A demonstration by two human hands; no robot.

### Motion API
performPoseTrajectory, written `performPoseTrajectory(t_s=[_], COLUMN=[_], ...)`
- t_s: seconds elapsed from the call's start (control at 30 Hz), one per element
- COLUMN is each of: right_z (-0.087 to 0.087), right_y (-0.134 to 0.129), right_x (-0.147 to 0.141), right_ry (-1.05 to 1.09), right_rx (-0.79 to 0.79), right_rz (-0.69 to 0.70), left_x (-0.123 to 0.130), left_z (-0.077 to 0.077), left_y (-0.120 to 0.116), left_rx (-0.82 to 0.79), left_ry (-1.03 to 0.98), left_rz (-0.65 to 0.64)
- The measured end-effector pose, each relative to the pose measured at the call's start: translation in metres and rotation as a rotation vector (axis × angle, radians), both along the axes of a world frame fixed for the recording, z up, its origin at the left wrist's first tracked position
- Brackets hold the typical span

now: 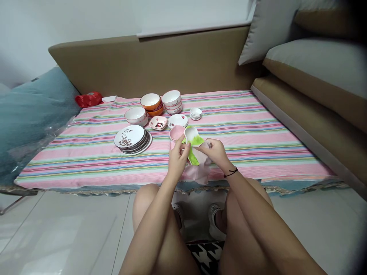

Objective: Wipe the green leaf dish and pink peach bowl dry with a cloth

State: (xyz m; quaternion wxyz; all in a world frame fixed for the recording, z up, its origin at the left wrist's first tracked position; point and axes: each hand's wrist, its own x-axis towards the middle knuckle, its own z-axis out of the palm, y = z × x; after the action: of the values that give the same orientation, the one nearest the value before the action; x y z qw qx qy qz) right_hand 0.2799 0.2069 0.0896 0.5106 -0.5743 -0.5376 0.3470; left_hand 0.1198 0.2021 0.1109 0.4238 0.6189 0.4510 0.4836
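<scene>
A white and green leaf-shaped dish [196, 141] is held up over the front part of the striped cloth. My left hand [179, 156] is closed on its left edge, thumb on the near side. My right hand [215, 152] pinches a pale pink cloth [200, 172] against the dish's right side, and the cloth hangs down below. Just behind my left hand sits a pink bowl [177, 132], with a bit of green beside it. Farther back are a stack of small white dishes [196, 112] and white flowered plates [177, 120].
Stacked dark-rimmed plates [130, 137], white bowls [135, 114], orange bowls [150, 101], flowered bowls [172, 100] and a square patterned dish [158, 122] stand left of my hands. A red bundle [88, 99] lies at the back left. Cushions [315, 72] border the right side.
</scene>
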Motion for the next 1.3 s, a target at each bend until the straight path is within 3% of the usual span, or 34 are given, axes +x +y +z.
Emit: performPoseTrajectory(t_s=[0.1, 0.4, 0.63, 0.87, 1.07, 1.17, 1.3], right_z=[0.001, -0.0011, 0.0038, 0.0037, 0.0064, 0.0077, 0.0055], right_y=[-0.0001, 0.0041, -0.0007, 0.0017, -0.0013, -0.0013, 0.0017], right_x=[0.0006, 0.007, 0.0039, 0.0055, 0.0041, 0.0063, 0.0081], right_ry=[-0.035, 0.08, -0.025, 0.072, -0.062, -0.117, -0.072], right_rx=[0.037, 0.004, 0.023, 0.088, 0.078, 0.088, 0.072], right_rz=[-0.005, 0.273, 0.066, 0.127, -0.046, -0.022, 0.131], left_x=[0.0006, -0.0041, -0.0039, -0.002, -0.001, -0.0002, 0.0002], left_z=[0.0014, 0.0001, 0.0062, 0.0039, 0.0028, 0.0016, 0.0003], left_y=[-0.0006, 0.0034, -0.0004, 0.0007, -0.0016, -0.0019, -0.0011], left_rx=[0.019, 0.032, 0.066, 0.073, 0.065, 0.06, 0.018], left_ry=[0.017, 0.053, 0.167, 0.264, 0.278, 0.277, 0.206], left_rz=[0.004, 0.119, 0.05, -0.011, -0.094, -0.106, -0.066])
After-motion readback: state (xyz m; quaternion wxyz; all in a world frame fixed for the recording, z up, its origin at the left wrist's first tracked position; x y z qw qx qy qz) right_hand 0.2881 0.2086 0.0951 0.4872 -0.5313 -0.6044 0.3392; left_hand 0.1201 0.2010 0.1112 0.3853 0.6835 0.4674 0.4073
